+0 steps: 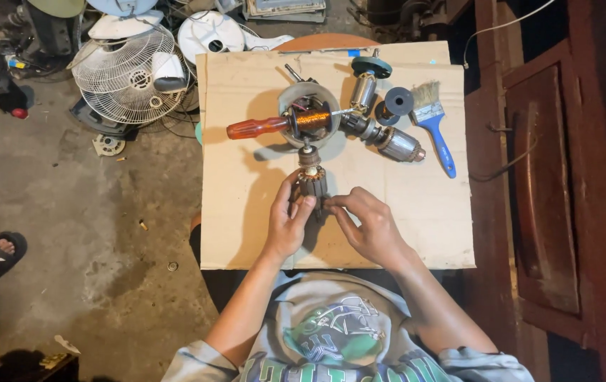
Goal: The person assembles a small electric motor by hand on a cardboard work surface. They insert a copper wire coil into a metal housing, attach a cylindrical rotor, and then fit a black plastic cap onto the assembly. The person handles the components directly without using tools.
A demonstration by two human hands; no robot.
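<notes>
screwdriver [257, 128], brush [432, 120] (blue) beyond held armature [311, 180].

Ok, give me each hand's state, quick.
Left hand: closed on the small brown wound-copper motor armature, held upright.
Right hand: fingers curled, fingertips touching the same armature's lower side.

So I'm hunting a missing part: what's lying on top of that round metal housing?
A screwdriver with an orange handle lies across the round metal housing, over copper windings inside. The housing's bottom is covered.
</notes>
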